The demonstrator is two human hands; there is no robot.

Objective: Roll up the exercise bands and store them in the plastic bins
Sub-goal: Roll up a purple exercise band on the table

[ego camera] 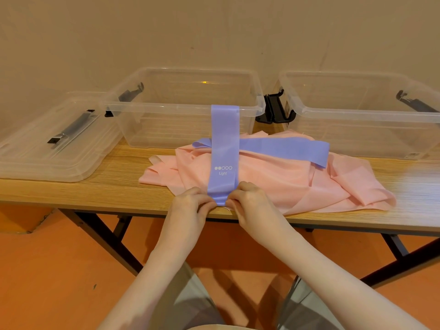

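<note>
Presently, left hand (190, 203) and right hand (250, 201) each kept a pinching grip on purple band (223, 148) end at bench (114, 184) edge, band's far end draped over clear bin (181, 108) rim.

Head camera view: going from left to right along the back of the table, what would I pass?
Clear lid → first clear bin → black latches → second clear bin.

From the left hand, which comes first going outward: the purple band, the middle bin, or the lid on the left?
1. Purple band: pinched at its near end by the left hand.
2. Middle bin: straight behind, the band's far end draped over its rim.
3. Lid: far left on the table.
</note>
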